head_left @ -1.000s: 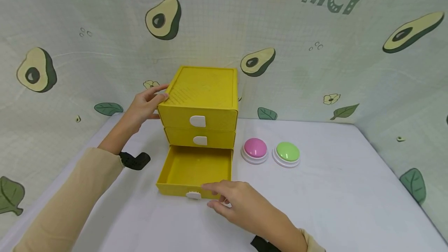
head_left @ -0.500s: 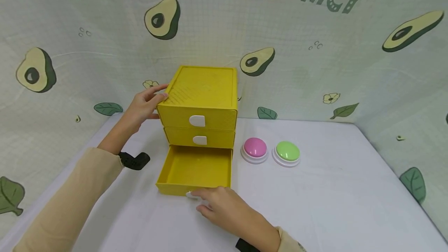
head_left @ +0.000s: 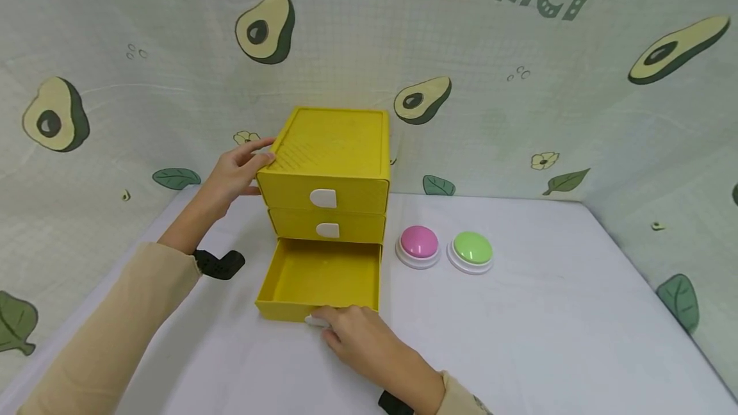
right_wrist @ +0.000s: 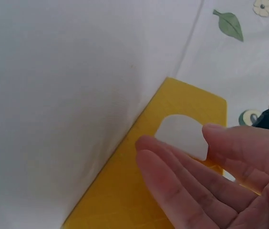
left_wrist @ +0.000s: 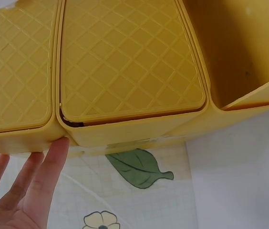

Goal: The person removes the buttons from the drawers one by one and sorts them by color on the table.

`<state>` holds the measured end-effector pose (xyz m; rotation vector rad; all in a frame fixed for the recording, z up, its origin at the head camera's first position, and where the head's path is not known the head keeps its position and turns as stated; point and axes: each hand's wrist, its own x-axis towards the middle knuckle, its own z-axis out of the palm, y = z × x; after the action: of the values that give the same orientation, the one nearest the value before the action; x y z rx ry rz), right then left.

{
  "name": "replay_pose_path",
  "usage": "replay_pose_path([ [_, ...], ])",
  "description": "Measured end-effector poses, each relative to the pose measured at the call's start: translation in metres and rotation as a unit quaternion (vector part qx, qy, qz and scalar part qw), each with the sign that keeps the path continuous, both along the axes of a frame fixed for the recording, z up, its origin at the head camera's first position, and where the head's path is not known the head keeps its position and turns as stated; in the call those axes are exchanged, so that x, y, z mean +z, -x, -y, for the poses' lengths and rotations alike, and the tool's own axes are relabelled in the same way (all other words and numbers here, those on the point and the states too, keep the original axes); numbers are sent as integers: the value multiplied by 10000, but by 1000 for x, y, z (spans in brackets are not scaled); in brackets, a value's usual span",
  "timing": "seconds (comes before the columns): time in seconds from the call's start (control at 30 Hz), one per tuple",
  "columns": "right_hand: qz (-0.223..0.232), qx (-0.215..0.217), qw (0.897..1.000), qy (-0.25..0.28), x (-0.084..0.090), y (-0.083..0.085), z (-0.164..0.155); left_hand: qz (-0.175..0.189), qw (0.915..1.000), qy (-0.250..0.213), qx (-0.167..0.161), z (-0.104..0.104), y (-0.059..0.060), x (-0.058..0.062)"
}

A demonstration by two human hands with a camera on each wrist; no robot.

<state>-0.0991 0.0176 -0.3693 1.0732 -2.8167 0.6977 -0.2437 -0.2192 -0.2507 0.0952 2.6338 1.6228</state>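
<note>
A yellow drawer cabinet (head_left: 337,139) stands on the table with its bottom drawer (head_left: 325,274) pulled out and bare inside. The upper two drawers are closed, each with a white handle. My left hand (head_left: 230,175) rests against the cabinet's left side near the top edge; in the left wrist view its straight fingers (left_wrist: 53,160) touch the side wall. At the drawer front, my right hand (head_left: 363,341) pinches the bottom drawer's white handle (right_wrist: 182,136). In the right wrist view the thumb lies at one edge of the handle and the fingers at the other.
Right of the cabinet, a pink push button (head_left: 419,243) and a green push button (head_left: 473,250) sit side by side on white bases. The table has a white cover (head_left: 548,312). Behind it hangs an avocado-print cloth (head_left: 346,31).
My right hand has moved left along the drawer front, from its right part to the handle, and taken hold of it. The left hand, cabinet and drawer have stayed in place.
</note>
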Motion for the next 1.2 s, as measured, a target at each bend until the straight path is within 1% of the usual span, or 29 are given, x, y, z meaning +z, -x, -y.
replay_pose_path([
  [0.27,222,-222,9990,321,-2,3,4,28,10000,29,-1,0,0,0],
  [0.5,157,-360,9977,543,-1,7,6,36,10000,65,13,0,0,0],
  [0.7,157,-477,9970,588,0,11,8,38,10000,73,19,-1,0,0],
  [1.0,291,-553,9961,619,2,18,9,18,10000,97,-11,0,-2,0],
  [1.2,185,-544,9961,675,1,25,8,-3,9999,114,-17,-1,-1,0],
])
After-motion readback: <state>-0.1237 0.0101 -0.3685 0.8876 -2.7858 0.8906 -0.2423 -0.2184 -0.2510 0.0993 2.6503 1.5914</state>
